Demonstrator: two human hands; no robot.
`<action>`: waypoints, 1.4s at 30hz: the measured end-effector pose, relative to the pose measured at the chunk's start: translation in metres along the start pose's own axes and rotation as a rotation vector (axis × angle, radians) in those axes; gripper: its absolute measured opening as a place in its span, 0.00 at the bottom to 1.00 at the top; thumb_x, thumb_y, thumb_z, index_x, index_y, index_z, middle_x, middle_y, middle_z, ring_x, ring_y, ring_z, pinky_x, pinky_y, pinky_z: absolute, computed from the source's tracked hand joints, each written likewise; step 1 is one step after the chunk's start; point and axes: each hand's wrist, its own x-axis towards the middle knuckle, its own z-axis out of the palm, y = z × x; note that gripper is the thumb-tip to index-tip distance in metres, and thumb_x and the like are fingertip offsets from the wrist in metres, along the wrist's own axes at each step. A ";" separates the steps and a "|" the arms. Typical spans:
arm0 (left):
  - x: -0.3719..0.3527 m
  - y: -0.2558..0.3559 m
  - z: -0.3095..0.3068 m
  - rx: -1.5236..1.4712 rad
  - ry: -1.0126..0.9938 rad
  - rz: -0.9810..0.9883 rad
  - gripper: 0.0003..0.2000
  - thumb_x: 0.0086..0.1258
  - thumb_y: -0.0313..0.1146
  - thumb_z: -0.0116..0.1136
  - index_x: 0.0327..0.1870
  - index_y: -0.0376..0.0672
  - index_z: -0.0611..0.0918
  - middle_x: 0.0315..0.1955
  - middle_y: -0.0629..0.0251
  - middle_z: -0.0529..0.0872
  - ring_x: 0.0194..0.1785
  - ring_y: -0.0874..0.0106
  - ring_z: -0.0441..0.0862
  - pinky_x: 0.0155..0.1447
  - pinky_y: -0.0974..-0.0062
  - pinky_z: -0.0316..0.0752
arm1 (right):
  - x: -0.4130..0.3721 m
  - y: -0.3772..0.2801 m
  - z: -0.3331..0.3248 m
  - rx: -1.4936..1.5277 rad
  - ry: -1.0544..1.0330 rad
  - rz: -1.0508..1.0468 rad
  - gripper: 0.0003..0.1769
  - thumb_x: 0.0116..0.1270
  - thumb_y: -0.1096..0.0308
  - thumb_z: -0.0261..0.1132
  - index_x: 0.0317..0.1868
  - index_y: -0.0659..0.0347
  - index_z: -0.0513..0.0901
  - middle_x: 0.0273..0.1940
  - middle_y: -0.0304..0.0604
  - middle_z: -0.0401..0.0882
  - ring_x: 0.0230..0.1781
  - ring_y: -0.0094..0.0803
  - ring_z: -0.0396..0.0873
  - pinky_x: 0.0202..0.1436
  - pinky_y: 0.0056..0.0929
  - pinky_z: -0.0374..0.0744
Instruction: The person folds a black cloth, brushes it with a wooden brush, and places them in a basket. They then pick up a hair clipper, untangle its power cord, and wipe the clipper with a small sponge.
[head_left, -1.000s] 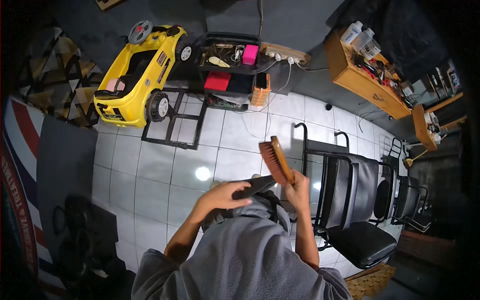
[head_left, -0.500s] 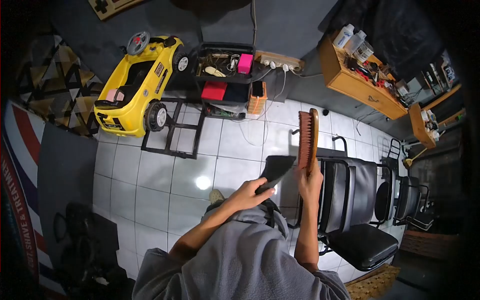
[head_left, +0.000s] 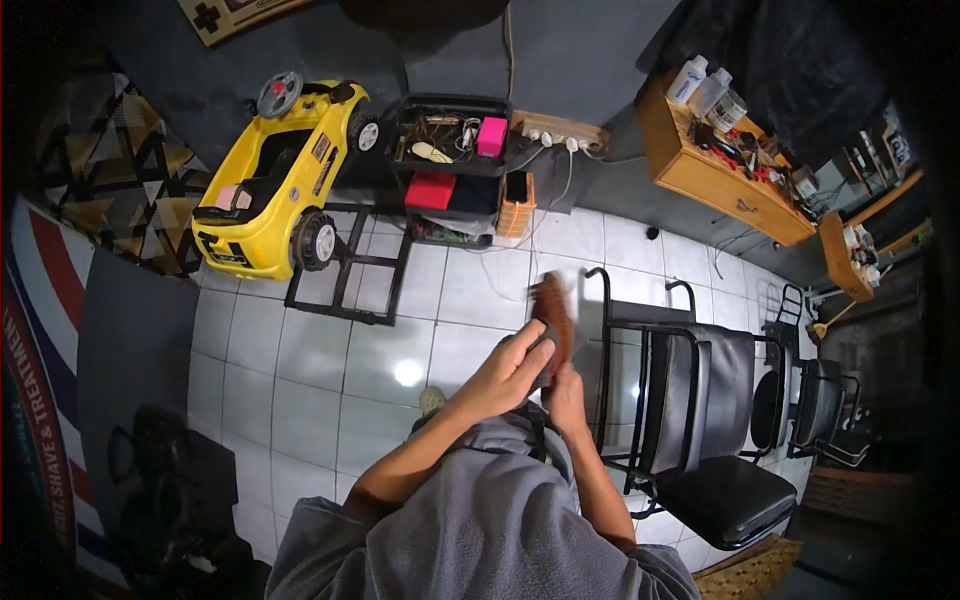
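Note:
In front of my body, my right hand (head_left: 567,405) is closed round the handle of a brush (head_left: 557,320) with reddish-brown bristles, blurred at its far end. My left hand (head_left: 515,372) is closed on a flat black object whose kind I cannot make out; most of it is now hidden behind the fingers and the brush. The brush lies right against the left fingers and the black object. Both hands are above the lap of a grey garment, over the white tiled floor (head_left: 390,365).
To the right stand black chairs (head_left: 725,500) with metal frames. A yellow toy car (head_left: 255,230) rests on a black metal frame at the left. Beyond are a black shelf cart (head_left: 450,180), a power strip (head_left: 560,131) and a wooden drawer unit (head_left: 720,180) with bottles.
My right hand has brought the brush left and down from upright beside the black object to against it. My left hand has shifted slightly right.

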 end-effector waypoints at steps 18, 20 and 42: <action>-0.011 0.004 -0.012 0.121 0.013 -0.114 0.12 0.78 0.37 0.49 0.51 0.38 0.74 0.25 0.69 0.73 0.30 0.81 0.68 0.36 0.79 0.68 | 0.002 0.009 -0.041 0.658 -0.108 0.136 0.35 0.77 0.38 0.39 0.30 0.60 0.74 0.18 0.33 0.67 0.16 0.20 0.65 0.17 0.23 0.61; -0.009 0.005 -0.007 0.120 -0.046 -0.020 0.12 0.78 0.37 0.49 0.52 0.37 0.74 0.25 0.65 0.74 0.30 0.79 0.70 0.37 0.78 0.69 | 0.006 -0.028 -0.030 0.077 -0.024 -0.125 0.32 0.76 0.43 0.49 0.25 0.63 0.76 0.18 0.35 0.69 0.19 0.22 0.67 0.21 0.27 0.66; -0.015 0.034 -0.014 0.292 -0.083 -0.117 0.09 0.76 0.34 0.52 0.47 0.37 0.77 0.25 0.62 0.78 0.29 0.74 0.75 0.37 0.74 0.72 | 0.002 -0.041 -0.021 0.188 -0.209 -0.157 0.30 0.78 0.43 0.46 0.29 0.61 0.75 0.20 0.31 0.68 0.20 0.23 0.67 0.24 0.26 0.68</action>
